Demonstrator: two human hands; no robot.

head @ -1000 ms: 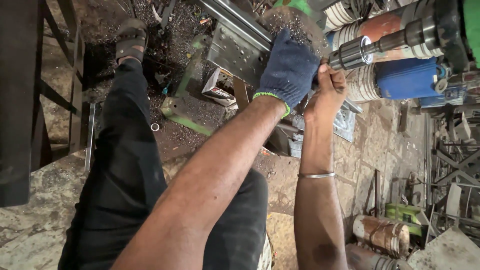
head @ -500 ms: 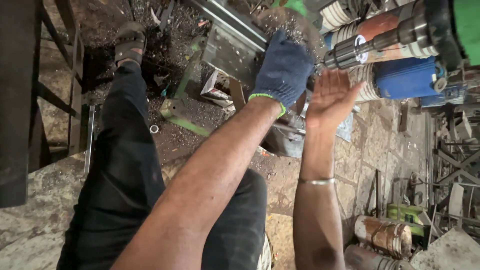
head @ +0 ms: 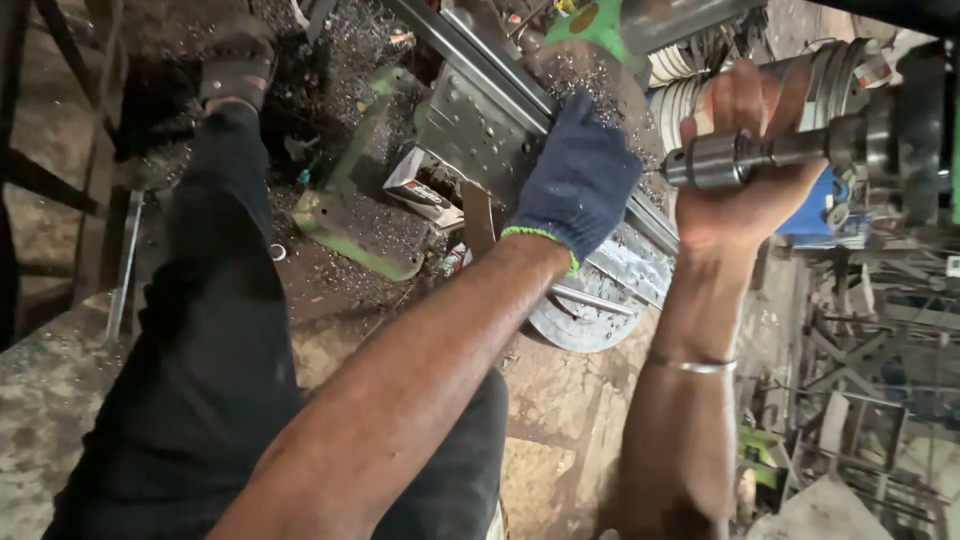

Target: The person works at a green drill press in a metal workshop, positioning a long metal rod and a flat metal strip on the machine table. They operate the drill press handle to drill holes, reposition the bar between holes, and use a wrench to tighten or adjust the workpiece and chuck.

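My left hand (head: 580, 182), in a dark blue glove with a green cuff, presses down on a long grey metal bar (head: 470, 60) and curls over it. The bar lies across a perforated plate (head: 470, 130) on a round drill table (head: 580, 325) strewn with metal chips. My bare right hand (head: 745, 185), a metal bangle on its wrist, is wrapped around the steel drill chuck (head: 712, 162) just right of the glove. The chuck hangs from a thick spindle (head: 880, 130) at the upper right.
My leg in black trousers (head: 215, 330) and a sandalled foot (head: 235, 70) are at the left. On the dirty floor lie a green machine base (head: 355, 225) and a small box (head: 425, 190). Scrap metal frames (head: 860, 400) crowd the right. A dark metal frame (head: 25, 170) stands at far left.
My right hand let go beside the glove, opened, then rose and closed around the drill chuck. The gloved left hand stayed on the metal bar.
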